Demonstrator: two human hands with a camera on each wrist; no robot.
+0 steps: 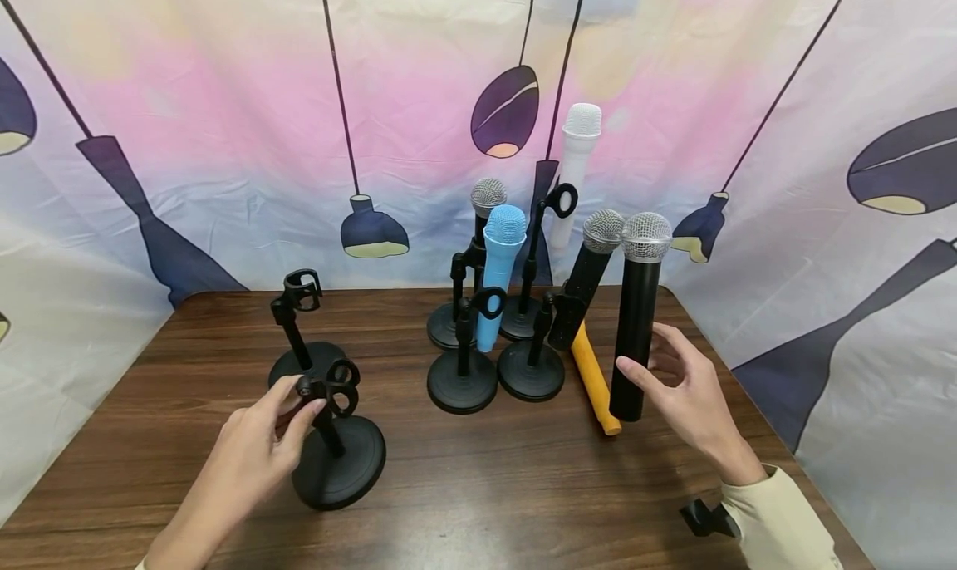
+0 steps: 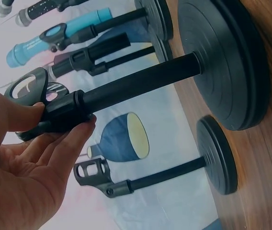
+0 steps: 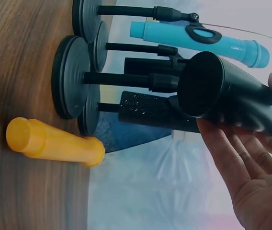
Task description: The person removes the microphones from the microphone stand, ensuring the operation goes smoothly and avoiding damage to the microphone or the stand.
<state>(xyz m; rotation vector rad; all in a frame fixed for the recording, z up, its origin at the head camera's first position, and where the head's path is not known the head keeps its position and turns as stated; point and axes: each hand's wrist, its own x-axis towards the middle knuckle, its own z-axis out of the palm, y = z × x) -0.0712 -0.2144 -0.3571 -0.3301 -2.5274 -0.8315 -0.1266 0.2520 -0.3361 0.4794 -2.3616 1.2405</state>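
Observation:
Above the table's right side my right hand grips a black microphone with a silver mesh head, held upright, head up. The right wrist view shows its dark lower end. My left hand pinches the top of a black microphone stand between thumb and fingers, just below the clip. That clip holds nothing. Behind it another black stand also has a vacant clip. A yellow-orange microphone lies on the table near the held black one.
Several stands cluster at the back centre-right. A blue microphone, a black speckled one and another silver-headed one are in clips there. A white microphone rises behind. A patterned cloth hangs behind the wooden table.

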